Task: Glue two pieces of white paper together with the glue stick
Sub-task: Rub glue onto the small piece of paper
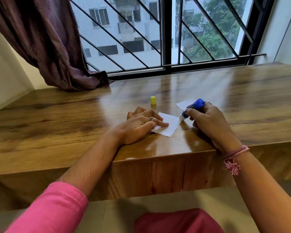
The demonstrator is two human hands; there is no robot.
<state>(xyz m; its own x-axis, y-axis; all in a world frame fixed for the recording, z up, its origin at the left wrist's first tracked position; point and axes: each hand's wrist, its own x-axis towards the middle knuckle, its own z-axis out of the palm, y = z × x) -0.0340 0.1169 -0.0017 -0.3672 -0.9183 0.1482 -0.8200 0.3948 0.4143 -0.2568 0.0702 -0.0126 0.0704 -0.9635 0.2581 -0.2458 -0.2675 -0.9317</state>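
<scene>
A small white paper (170,125) lies on the wooden table (74,125) near its front edge. My left hand (139,126) rests flat on the paper's left part, fingers spread, pinning it down. In my right hand (207,122) is the blue glue stick (192,107), tilted, with its white tip touching the paper's right corner. A second white paper (185,103) lies just behind, partly hidden by the glue stick and my right hand. The glue stick's yellow cap (153,100) stands upright on the table, behind my left hand.
A purple curtain (57,47) hangs at the back left, its end lying on the table. A barred window (165,39) runs along the table's far edge. Drawer fronts sit below the table's front edge.
</scene>
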